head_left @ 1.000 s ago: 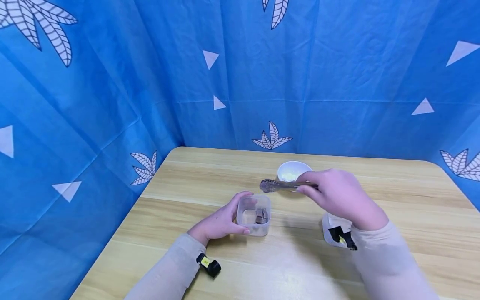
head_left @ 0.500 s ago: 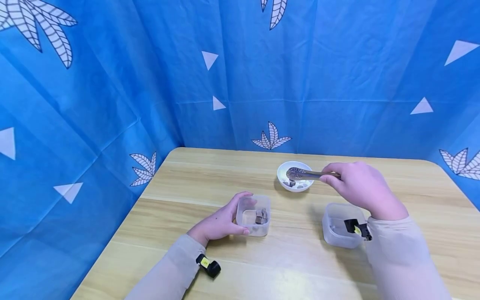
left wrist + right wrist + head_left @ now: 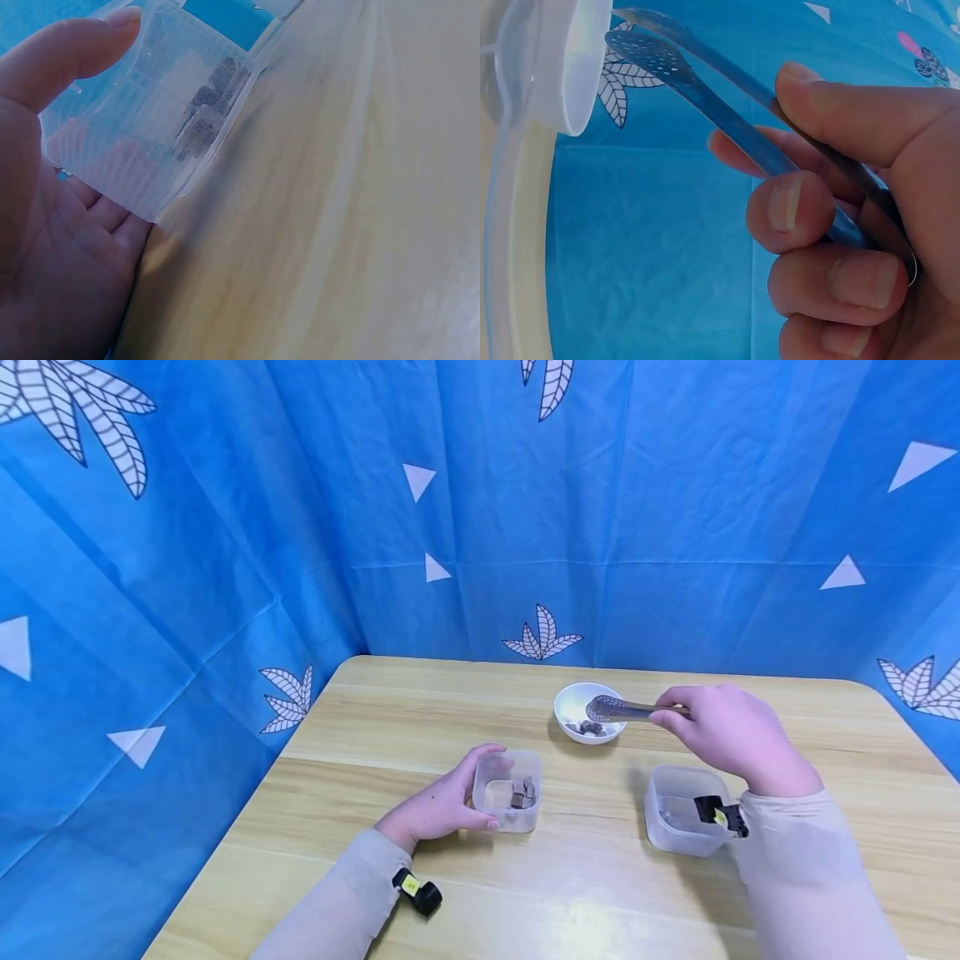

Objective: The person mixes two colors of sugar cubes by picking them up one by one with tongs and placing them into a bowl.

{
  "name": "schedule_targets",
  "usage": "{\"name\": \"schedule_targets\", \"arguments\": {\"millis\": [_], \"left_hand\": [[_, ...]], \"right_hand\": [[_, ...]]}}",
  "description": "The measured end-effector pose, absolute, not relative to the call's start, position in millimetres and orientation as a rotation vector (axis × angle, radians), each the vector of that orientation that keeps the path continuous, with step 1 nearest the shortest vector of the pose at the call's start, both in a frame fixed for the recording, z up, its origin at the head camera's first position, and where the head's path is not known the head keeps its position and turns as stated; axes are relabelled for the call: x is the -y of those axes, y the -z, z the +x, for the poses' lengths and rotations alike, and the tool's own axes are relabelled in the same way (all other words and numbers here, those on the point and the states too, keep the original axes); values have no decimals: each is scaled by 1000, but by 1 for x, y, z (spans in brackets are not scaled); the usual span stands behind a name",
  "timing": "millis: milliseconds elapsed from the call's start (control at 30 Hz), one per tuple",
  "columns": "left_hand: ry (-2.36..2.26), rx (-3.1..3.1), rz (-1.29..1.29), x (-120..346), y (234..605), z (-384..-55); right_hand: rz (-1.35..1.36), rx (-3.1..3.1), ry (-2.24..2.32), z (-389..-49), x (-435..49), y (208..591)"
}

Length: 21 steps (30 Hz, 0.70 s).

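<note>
My left hand (image 3: pixel 442 797) grips a clear square plastic container (image 3: pixel 513 821) on the table, thumb on the near side and fingers on the far side. Several brown cubes (image 3: pixel 522 792) sit at the container's right side; the left wrist view shows these cubes (image 3: pixel 201 129) through its wall. My right hand (image 3: pixel 731 727) holds metal tongs (image 3: pixel 637 712), whose perforated ends overlap the white bowl (image 3: pixel 568 700) in the head view. Between the tongs' spread arms (image 3: pixel 727 124) nothing shows in the right wrist view. Small dark pieces (image 3: pixel 591 727) and paler bits lie in the bowl.
A second clear plastic container (image 3: pixel 675 842) stands below my right forearm, a wrist camera overlapping it in the head view. The wooden table (image 3: pixel 420 702) ends at a blue patterned curtain (image 3: pixel 675 510) behind and to the left.
The right hand and tongs have swung right, from near the left container to over the bowl, then slightly further right. The bowl's contents and the right container have come into view. The left hand stays put.
</note>
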State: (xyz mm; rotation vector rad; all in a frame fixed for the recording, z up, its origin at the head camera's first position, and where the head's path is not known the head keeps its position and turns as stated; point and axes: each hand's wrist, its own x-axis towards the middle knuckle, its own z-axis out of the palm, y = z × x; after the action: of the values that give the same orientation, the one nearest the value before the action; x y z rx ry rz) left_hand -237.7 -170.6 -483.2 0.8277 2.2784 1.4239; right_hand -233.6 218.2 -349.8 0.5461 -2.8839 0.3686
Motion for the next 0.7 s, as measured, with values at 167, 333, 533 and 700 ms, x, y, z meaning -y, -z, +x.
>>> {"name": "schedule_targets", "arguments": {"millis": [167, 333, 533, 700], "left_hand": [[-1424, -2278, 839, 170, 482, -238], [-1428, -2272, 843, 171, 482, -238], [-1431, -2272, 850, 170, 482, -238], [-1445, -2246, 818, 170, 480, -237]], "right_hand": [[548, 2892, -392, -231, -216, 346], [616, 2863, -436, -225, -211, 342], [720, 2813, -454, -218, -202, 339], [808, 2771, -446, -212, -192, 339]]}}
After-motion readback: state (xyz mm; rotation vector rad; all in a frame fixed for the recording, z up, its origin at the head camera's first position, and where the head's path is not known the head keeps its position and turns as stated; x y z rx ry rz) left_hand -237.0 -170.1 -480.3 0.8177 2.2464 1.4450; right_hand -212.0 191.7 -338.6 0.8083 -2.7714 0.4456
